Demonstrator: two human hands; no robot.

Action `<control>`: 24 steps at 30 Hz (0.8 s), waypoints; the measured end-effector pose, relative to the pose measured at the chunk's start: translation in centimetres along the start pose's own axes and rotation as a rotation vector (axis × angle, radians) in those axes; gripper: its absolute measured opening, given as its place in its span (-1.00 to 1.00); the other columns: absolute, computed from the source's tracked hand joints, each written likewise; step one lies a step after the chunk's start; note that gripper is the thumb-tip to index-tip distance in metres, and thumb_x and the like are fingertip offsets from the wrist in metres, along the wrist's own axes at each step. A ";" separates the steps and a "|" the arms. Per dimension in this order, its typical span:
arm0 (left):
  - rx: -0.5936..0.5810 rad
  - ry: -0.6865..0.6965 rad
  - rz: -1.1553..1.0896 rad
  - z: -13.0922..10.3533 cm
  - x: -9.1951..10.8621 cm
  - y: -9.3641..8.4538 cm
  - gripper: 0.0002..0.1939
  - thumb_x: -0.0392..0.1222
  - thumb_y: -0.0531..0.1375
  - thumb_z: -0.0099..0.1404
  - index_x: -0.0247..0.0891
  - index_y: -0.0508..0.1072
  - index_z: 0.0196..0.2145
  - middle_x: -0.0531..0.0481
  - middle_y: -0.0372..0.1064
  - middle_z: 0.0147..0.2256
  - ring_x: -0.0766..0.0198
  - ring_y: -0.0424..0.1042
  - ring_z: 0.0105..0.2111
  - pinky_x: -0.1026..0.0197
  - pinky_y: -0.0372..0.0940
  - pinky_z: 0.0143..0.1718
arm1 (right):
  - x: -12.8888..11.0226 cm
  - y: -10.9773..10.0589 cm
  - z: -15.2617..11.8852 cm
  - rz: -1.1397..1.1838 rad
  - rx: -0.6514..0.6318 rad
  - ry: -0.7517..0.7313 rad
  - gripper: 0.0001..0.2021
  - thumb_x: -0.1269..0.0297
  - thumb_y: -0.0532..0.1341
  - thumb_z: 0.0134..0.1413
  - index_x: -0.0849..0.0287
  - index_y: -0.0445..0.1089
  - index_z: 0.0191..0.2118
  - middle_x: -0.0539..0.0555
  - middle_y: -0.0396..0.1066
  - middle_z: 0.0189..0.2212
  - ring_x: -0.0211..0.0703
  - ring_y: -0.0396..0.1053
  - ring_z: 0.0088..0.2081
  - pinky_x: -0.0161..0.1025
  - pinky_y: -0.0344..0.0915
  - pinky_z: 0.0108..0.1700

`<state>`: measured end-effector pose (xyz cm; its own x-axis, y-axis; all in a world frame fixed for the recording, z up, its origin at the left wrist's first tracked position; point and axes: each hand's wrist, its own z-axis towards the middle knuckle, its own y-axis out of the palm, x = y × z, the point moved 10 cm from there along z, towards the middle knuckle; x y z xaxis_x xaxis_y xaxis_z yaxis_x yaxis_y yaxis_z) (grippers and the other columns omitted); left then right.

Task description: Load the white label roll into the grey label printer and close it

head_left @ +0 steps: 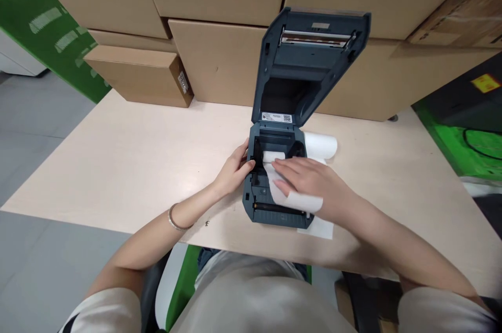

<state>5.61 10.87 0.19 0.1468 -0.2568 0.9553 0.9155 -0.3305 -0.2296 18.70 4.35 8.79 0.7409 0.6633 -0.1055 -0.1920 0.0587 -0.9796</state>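
Observation:
A dark blue-grey label printer (276,218) stands on the table with its lid (311,69) raised. Inside it sits a small white paper roll (273,157), and a strip of white paper (300,201) curls out from it toward the front. My left hand (234,170) rests against the printer's left side, thumb on the rim and fingers apart. Over the open compartment, my right hand (309,181) touches the paper strip, its fingers stretched out toward the roll. Right of the printer lies a larger white roll (321,146), partly behind it.
The light wooden table (157,165) carries a flat cardboard box (133,74) at the back left. Large cardboard boxes (219,61) line the back edge. A white sheet (319,228) lies by the printer's front right corner. A green panel (50,30) is beyond the left.

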 end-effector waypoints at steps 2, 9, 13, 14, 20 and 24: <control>0.007 0.000 -0.005 0.0 0.0 0.0 -0.34 -0.08 0.15 0.39 -0.22 0.19 0.39 -0.19 0.16 0.40 -0.06 0.18 0.39 -0.16 0.13 0.41 | -1.7 -0.8 -2.0 -0.004 0.043 -0.034 -0.51 0.10 0.00 0.44 0.35 0.46 0.16 0.31 0.50 0.12 0.13 0.54 0.07 0.08 0.55 0.06; 0.020 -0.077 -0.098 0.5 0.3 0.2 -0.31 -0.12 0.19 0.30 -0.28 0.24 0.35 -0.19 0.19 0.38 -0.10 0.19 0.38 -0.20 0.10 0.42 | -5.2 -0.2 -4.8 -0.056 0.116 -0.090 -0.36 -0.05 0.05 0.40 0.49 0.37 0.23 0.47 0.32 0.26 0.28 0.37 0.27 0.18 0.44 0.23; 0.038 -0.124 -0.161 0.5 0.1 0.4 -0.31 -0.13 0.21 0.25 -0.24 0.24 0.32 -0.18 0.22 0.37 -0.08 0.23 0.35 -0.17 0.15 0.40 | -5.4 0.0 -4.8 -0.093 0.151 -0.108 -0.43 0.03 0.07 0.40 0.47 0.39 0.22 0.42 0.36 0.24 0.26 0.38 0.25 0.22 0.41 0.26; 0.049 -0.138 -0.176 0.5 0.0 0.4 -0.30 -0.14 0.22 0.23 -0.23 0.24 0.31 -0.18 0.22 0.36 -0.08 0.22 0.35 -0.17 0.16 0.39 | -5.4 -0.1 -4.7 -0.112 0.157 -0.115 -0.46 0.08 0.07 0.40 0.46 0.41 0.21 0.40 0.38 0.23 0.26 0.41 0.23 0.22 0.42 0.25; 0.096 -0.200 -0.209 0.1 -0.1 0.7 -0.32 -0.10 0.26 0.23 -0.17 0.22 0.28 -0.18 0.23 0.34 -0.07 0.22 0.35 -0.20 0.15 0.38 | -6.0 -1.1 -4.5 -0.182 0.207 -0.193 -0.62 0.27 0.08 0.34 0.34 0.54 0.07 0.25 0.56 0.05 0.12 0.55 0.02 0.17 0.46 0.21; 0.089 -0.186 -0.192 0.0 0.0 0.7 -0.30 -0.05 0.30 0.25 -0.17 0.19 0.28 -0.19 0.23 0.33 -0.06 0.21 0.35 -0.18 0.17 0.37 | -6.9 -1.8 -5.3 -0.152 0.265 -0.298 -0.67 0.32 0.12 0.30 0.31 0.55 0.01 0.19 0.60 -0.02 0.04 0.56 -0.03 0.08 0.48 0.19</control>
<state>6.28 10.65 0.06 0.0263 -0.0235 0.9994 0.9613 -0.2735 -0.0318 17.34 -4.34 10.39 0.5629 0.8165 0.1286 -0.2827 0.3364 -0.8983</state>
